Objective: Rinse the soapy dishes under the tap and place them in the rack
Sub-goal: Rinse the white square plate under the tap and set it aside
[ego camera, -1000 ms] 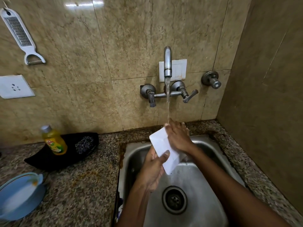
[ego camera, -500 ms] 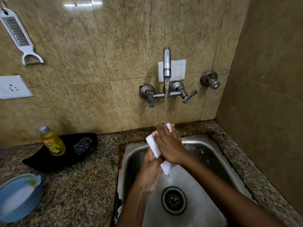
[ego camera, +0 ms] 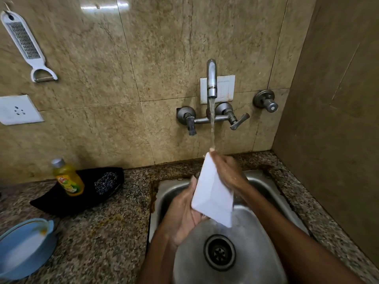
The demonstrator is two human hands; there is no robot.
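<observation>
White square ceramic dish (ego camera: 213,193) tilted over steel sink (ego camera: 266,187), under running tap (ego camera: 211,78). We grip its lower edge with left hand (ego camera: 184,214); right hand (ego camera: 227,171) lies flat, fingers straight, against far side. Yellow soap bottle (ego camera: 68,179) on speckled granite counter (ego camera: 106,232).
</observation>
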